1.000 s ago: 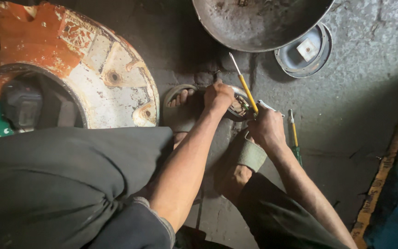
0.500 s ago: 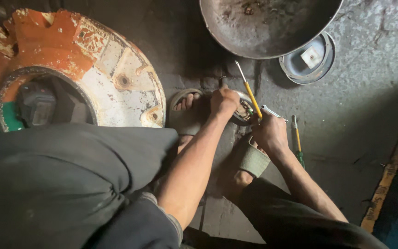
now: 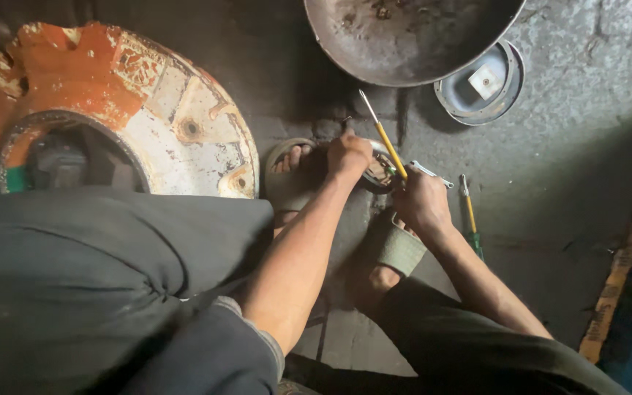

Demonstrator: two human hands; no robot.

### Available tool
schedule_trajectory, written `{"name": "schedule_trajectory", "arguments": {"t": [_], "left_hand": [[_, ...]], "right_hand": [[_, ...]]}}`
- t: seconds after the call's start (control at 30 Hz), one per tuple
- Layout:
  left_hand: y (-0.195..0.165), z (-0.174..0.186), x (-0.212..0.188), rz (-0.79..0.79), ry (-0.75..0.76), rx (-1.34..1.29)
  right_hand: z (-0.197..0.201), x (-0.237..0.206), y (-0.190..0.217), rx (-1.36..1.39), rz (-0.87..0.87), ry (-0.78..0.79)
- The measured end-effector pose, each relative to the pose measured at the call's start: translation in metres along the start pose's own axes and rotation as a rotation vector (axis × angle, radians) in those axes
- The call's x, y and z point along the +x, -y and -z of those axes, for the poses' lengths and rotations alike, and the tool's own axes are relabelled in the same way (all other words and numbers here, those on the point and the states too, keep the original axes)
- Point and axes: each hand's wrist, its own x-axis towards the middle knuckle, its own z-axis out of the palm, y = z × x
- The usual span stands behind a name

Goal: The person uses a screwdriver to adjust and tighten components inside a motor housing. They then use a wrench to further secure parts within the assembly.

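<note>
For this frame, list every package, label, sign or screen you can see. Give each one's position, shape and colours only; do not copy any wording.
Label: on the upper face of the big rusty orange-and-cream disc at left; roughly square, faded cream with orange marks.
Small tag or block: inside the round grey lid, top right, beside the dark metal pan; squarish, off-white.
No packages, signs or screens show.

— What is being worked on?

— A small round metal part [image 3: 379,174], ring-shaped and dark, lying on the concrete floor between two sandalled feet, partly hidden by the hands.

— And the tool?

— A thin screwdriver [image 3: 383,136] with a yellow shaft and bare metal tip. It is tilted, its tip pointing up and left, its lower end over the round part.
</note>
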Motion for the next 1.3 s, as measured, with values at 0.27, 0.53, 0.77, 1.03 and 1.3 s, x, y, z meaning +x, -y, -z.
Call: {"name": "schedule_trajectory", "arguments": {"t": [0.27,0.53,0.77,1.03,1.3], "left_hand": [[-0.011,0.026,-0.001,-0.035,-0.013,0.040],[-0.010,0.036,-0.004,0.194,0.148,-0.079],[0.002,0.033,-0.001,0.310,0.236,-0.295],[0.001,0.017,-0.007,0.313,0.173,-0.310],[-0.012,0.031,0.000,0.371,0.211,-0.287]], "right_hand": [[0.005,-0.001,0.012,0.025,0.003,-0.020],[-0.001,-0.034,-0.041,0.679,-0.136,-0.150],[-0.049,-0.055,-0.137,0.612,-0.342,-0.487],[-0.067,-0.044,-0.156,-0.288,-0.004,-0.768],[-0.040,-0.039,-0.088,0.365,0.110,-0.520]]}}
